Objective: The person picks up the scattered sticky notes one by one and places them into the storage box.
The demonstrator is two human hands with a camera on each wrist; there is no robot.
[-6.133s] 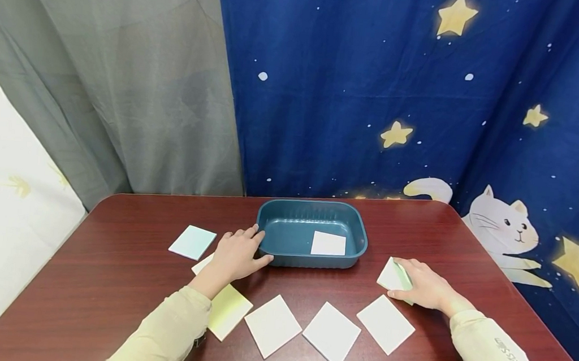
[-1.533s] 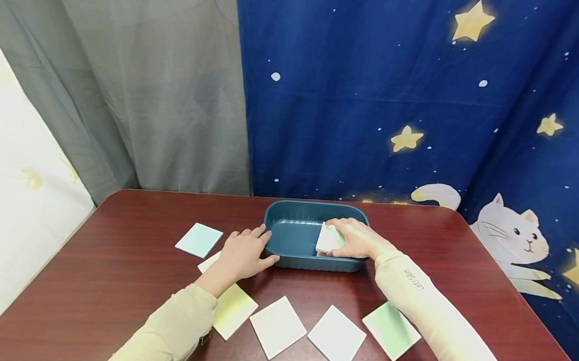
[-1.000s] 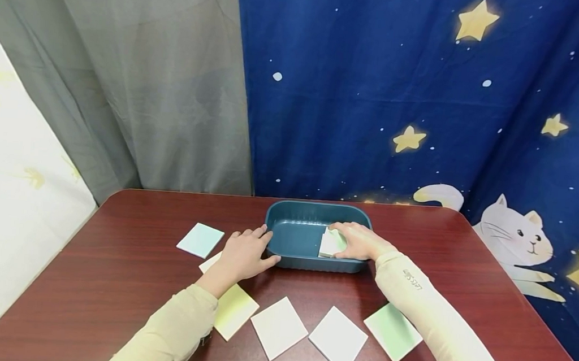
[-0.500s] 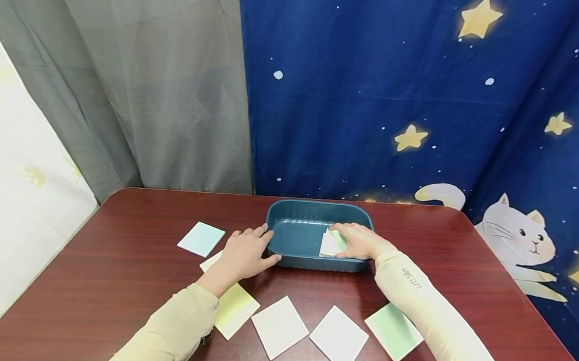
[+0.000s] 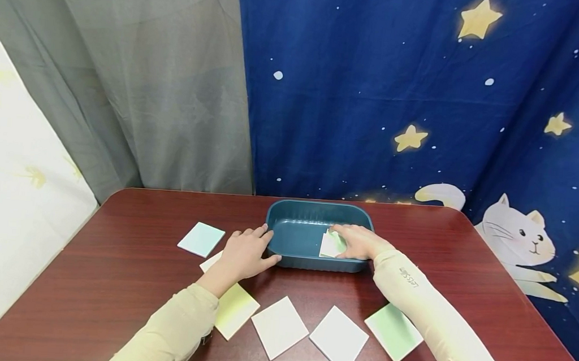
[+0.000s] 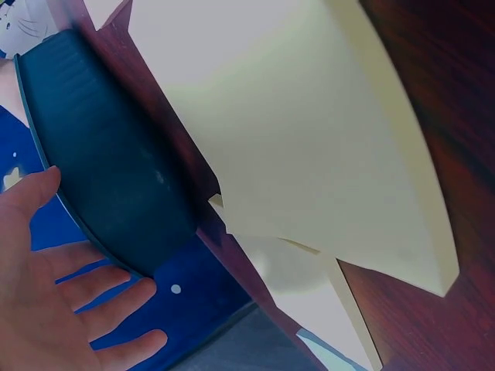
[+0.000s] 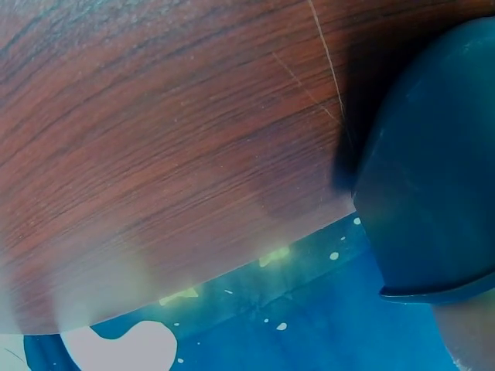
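In the head view, my right hand (image 5: 358, 241) reaches into the teal plastic bin (image 5: 313, 263). Between its thumb and fingers it holds a pale green sticky note pad (image 5: 334, 243), lying on a white pad whose edge shows beneath. My left hand (image 5: 243, 254) rests at the bin's left rim, fingers extended and thumb near the front wall. In the left wrist view, this hand (image 6: 69, 286) spreads its fingers along the rim. Below the left wrist lies a yellow pad (image 5: 235, 309), with another pad (image 5: 208, 263) partly hidden behind it. The right wrist view shows little of the right hand.
A light blue pad (image 5: 201, 239) lies left of the bin. Across the front of the dark red table (image 5: 111, 246) are a cream pad (image 5: 279, 328), a white pad (image 5: 339, 339) and a green pad (image 5: 394, 332), beneath the right sleeve. Curtains hang behind.
Since the oldest frame, my right hand has carried a pad from the table's right side into the bin, onto the white one. Over the last second both hands stay almost still.
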